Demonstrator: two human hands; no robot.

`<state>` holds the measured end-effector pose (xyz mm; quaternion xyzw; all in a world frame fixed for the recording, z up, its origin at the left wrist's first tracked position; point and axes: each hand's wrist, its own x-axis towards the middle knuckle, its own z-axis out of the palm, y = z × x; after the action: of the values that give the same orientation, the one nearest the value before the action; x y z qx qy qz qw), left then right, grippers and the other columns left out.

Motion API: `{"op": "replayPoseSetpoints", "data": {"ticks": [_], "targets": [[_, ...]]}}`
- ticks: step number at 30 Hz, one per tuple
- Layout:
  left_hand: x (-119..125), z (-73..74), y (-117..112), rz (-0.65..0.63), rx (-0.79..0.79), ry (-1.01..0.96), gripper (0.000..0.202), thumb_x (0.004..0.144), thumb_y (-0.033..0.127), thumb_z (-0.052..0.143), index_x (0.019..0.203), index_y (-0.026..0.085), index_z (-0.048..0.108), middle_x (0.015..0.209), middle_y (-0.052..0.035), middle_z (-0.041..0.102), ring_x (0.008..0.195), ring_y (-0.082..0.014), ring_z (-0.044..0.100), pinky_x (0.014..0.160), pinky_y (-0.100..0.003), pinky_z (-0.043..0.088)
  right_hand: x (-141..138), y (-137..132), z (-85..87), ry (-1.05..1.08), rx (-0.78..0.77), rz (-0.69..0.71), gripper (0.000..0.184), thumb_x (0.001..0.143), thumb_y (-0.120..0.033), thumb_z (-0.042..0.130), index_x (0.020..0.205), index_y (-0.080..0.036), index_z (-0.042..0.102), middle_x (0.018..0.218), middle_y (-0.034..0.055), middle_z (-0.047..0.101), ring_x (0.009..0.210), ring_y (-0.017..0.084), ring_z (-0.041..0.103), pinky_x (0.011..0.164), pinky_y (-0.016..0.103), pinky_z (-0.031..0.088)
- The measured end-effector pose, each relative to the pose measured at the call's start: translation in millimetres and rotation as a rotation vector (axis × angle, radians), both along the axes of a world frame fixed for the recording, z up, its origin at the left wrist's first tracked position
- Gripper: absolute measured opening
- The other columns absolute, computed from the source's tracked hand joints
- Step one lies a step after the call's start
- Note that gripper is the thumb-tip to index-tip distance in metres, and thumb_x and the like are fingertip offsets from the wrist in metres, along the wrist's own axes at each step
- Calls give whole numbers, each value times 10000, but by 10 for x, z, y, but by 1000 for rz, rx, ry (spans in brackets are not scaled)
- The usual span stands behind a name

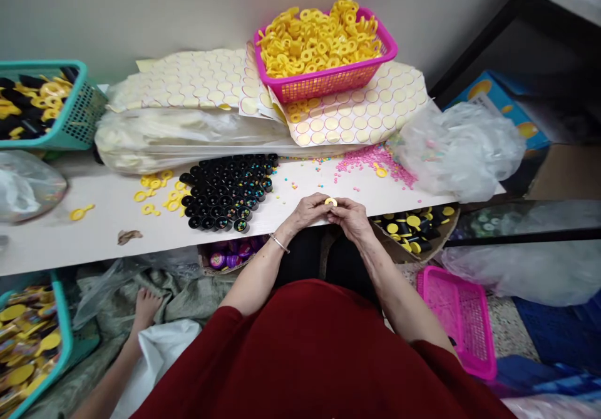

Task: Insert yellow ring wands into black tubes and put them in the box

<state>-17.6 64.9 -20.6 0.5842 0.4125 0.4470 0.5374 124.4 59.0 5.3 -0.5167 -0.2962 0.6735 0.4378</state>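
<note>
My left hand (pixel 307 211) and my right hand (pixel 350 215) meet at the front edge of the white table (pixel 94 231), fingers pinched together on one small yellow ring piece (pixel 331 201). Just left of my hands sits a cluster of black cups (pixel 225 190), some filled with coloured beads. Loose yellow rings (pixel 162 195) lie beside that cluster. Pink beads (pixel 375 159) are scattered to the right. A pink basket (pixel 370 68) heaped with yellow rings stands at the back on sticker sheets (pixel 357 118).
A teal basket (pixel 79 112) of black and yellow parts stands at the far left, another teal basket (pixel 61 325) below. Clear plastic bags (pixel 462 146) sit right. An empty pink basket (pixel 460 319) lies on the floor. Another person's hand (pixel 145 306) rests low left.
</note>
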Motion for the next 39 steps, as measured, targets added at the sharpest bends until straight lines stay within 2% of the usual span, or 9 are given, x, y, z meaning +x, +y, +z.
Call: {"op": "replayPoseSetpoints", "data": {"ticks": [3,6,10,14,18,25,30,34,39], "targets": [[-22,-28,-55,-91,0,9,400,597,367,765,908,135,672,805,-2,594,642,-76,487,606,-218,398,-18,-64,4,-2,40,-19,320,416,-243,827,661,-147,645,545,-23,607,441,62,492,374,179,390],[43,-57,-140,-4,47,19,326,573,349,777,795,132,676,735,10,585,647,-84,489,623,-228,399,45,-186,31,-61,88,20,302,460,-271,820,679,-135,662,530,-26,587,428,46,437,372,180,346],[99,-14,-332,109,114,-20,315,580,338,786,809,143,693,749,-10,619,727,-117,531,699,-264,422,295,-408,79,-14,174,131,432,479,-215,826,890,-185,697,782,4,681,557,68,527,502,210,462],[79,150,-526,80,182,31,334,595,360,793,853,167,708,803,-42,650,801,-152,536,724,-293,433,478,-572,69,50,190,144,479,470,-202,838,929,-228,703,985,30,682,756,117,605,647,251,527],[102,304,-610,52,353,106,334,646,406,758,901,196,707,779,-43,656,791,-165,524,757,-334,429,467,-630,87,141,144,234,548,427,-298,863,946,-231,701,1002,52,688,901,181,626,713,291,546],[215,405,-713,-22,636,471,152,754,255,550,825,212,677,769,-50,655,802,-190,513,812,-370,373,441,-686,215,103,92,280,478,506,-256,827,965,-235,698,930,35,704,785,145,640,690,286,552],[304,378,-791,-33,697,562,132,755,226,507,785,209,635,740,-53,636,844,-212,507,791,-367,355,507,-771,158,82,119,259,468,507,-206,826,960,-229,708,939,20,702,814,129,634,756,271,530],[351,344,-797,-90,671,562,140,798,281,500,752,211,613,783,-62,649,862,-216,506,802,-371,357,554,-815,128,97,110,254,524,471,-184,840,975,-229,704,903,4,695,783,121,623,728,259,518],[397,349,-806,-121,770,548,147,804,230,482,727,207,606,799,-57,655,825,-195,504,785,-360,368,555,-846,123,115,95,199,488,425,-185,856,892,-202,713,847,3,691,756,127,625,715,259,509]]}}
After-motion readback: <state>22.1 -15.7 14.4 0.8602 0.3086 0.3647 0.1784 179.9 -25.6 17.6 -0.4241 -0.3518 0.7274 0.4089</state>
